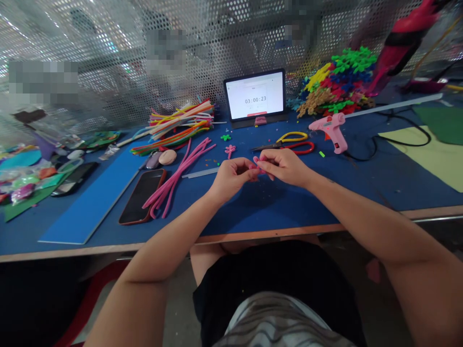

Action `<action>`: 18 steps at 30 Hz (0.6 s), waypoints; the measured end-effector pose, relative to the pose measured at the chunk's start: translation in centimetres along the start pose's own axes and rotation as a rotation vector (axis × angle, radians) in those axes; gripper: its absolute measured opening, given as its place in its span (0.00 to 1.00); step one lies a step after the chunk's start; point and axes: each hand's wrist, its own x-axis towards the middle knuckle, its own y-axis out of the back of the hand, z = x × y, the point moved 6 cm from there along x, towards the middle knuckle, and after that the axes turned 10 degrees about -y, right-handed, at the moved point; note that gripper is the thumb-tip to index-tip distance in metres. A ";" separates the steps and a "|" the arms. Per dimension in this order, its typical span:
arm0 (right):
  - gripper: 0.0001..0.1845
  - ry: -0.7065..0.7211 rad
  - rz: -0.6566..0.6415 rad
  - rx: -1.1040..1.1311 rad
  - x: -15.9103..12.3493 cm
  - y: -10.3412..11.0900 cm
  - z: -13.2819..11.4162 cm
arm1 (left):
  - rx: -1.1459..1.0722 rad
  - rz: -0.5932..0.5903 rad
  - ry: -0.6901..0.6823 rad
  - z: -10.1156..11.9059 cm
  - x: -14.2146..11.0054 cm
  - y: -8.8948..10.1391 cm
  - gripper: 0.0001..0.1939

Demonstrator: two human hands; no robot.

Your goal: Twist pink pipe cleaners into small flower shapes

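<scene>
Head view: left hand (pixel 233 178) and right hand (pixel 287 166) pinch a pink piece (pixel 256 159) (scissors (pixel 278 144) lie just beyond).

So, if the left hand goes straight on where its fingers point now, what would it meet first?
The left hand would probably meet the right hand first, just beyond the pink piece between them; how they line up in depth is unclear.
</scene>
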 end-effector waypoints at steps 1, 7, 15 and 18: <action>0.13 -0.011 0.003 0.031 0.0 -0.1 0.1 | 0.065 0.000 -0.048 0.3 -0.1 0.0 0.13; 0.14 -0.046 -0.007 0.141 0.1 -0.6 0.4 | 0.523 0.034 -0.318 2.3 -0.6 0.3 0.06; 0.18 0.009 0.066 -0.032 0.1 0.2 0.2 | 0.080 -0.054 -0.058 0.2 0.1 -0.1 0.17; 0.20 -0.016 0.044 -0.014 0.1 0.1 0.5 | 0.009 -0.018 -0.063 0.3 0.1 0.0 0.18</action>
